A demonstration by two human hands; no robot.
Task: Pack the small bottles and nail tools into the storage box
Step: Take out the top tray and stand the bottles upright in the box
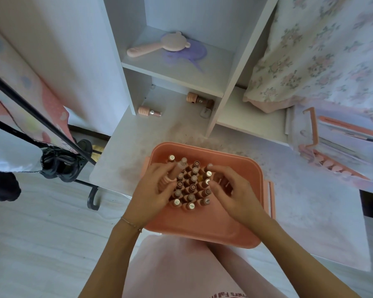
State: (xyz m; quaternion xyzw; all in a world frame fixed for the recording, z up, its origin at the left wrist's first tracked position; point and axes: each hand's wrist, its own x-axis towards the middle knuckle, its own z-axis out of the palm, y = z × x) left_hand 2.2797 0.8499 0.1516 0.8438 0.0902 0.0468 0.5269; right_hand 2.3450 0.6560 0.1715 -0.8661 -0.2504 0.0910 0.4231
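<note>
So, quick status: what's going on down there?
Left hand grips one small bottle over storage box. Right hand steadies packed bottles. Three bottles lie loose under shelf.

White desk [299,203] carrying pink box [230,224], open lid tray [340,147] (right), two loose bottles [149,111] at back.

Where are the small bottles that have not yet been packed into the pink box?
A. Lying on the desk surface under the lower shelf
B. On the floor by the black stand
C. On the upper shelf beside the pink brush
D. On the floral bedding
A: three loose bottles lie on their sides on the desk under the shelf, behind the storage box, while the left hand holds another bottle over it.
</note>
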